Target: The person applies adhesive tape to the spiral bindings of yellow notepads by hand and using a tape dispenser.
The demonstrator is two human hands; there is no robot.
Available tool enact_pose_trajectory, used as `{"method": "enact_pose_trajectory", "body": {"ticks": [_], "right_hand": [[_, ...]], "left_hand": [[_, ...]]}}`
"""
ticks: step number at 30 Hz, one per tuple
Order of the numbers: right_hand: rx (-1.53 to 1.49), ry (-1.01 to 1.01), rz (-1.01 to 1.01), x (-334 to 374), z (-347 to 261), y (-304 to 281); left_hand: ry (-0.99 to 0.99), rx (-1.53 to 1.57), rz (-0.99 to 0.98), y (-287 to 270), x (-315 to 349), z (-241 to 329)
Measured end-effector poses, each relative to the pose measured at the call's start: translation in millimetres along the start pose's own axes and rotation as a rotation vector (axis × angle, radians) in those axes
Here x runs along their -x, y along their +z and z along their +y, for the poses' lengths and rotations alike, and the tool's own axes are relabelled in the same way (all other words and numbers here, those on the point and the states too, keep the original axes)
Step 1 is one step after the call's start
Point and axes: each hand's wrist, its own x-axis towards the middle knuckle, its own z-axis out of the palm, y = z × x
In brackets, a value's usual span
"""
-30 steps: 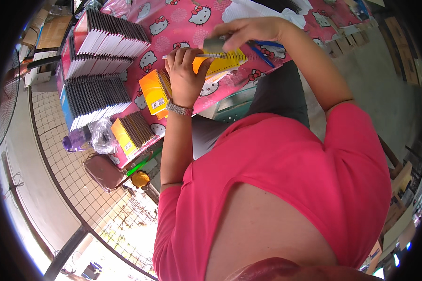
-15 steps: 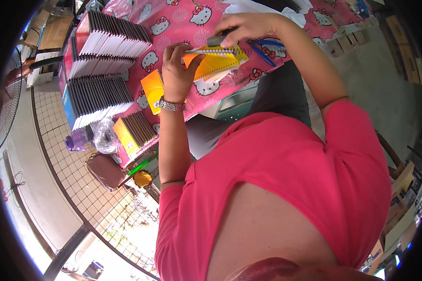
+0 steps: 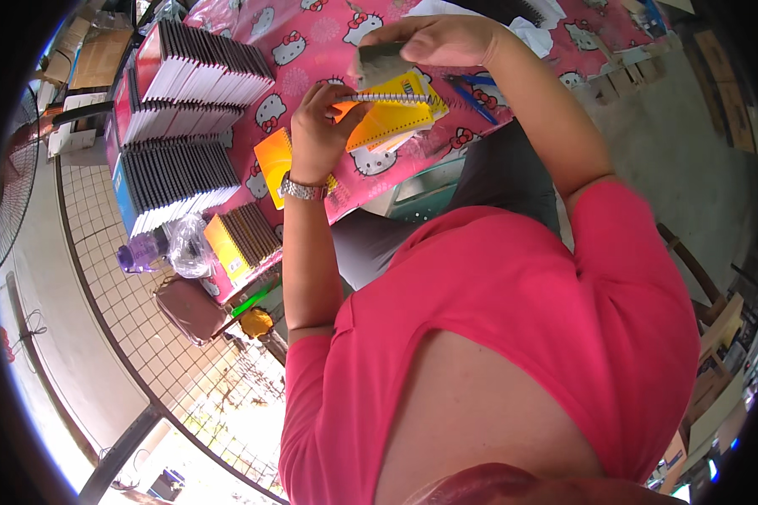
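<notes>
My left hand, with a metal watch on its wrist, pinches the left end of a spiral notebook held edge-on, its wire coil uppermost. Past the notebook's right end the coil runs on as loose wire. My right hand is closed around a dark grey-green block just beyond the coil; what the block is I cannot make out. Below the held notebook lie yellow-orange punched covers on the table. Blue-handled pliers rest to the right, under my right forearm.
Long rows of black-bound spiral notebooks stand at the left. Nearer are small yellow notebooks, a clear plastic bag and a purple bottle. The pink patterned tablecloth covers the table; white papers lie at the far side.
My right hand has turned and shifted a little left, showing more of the dark block. The left hand keeps its pinch on the notebook, nearly in place.
</notes>
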Motion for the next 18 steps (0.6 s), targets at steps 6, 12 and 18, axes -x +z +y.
{"method": "enact_pose_trajectory", "body": {"ticks": [6, 12, 18], "right_hand": [[0.219, 0.090, -0.072, -5.3, 2.1, -9.1], [0.326, 0.163, 0.065, -10.6, 4.0, -5.9], [0.929, 0.436, 0.322, -14.8, 26.5, -42.9]], "left_hand": [[-0.044, 0.004, 0.000, 0.1, -2.8, 4.2], [-0.037, 0.023, 0.020, 1.3, -0.9, -0.1], [-0.110, -0.024, 0.067, 1.7, -0.7, 6.1]]}}
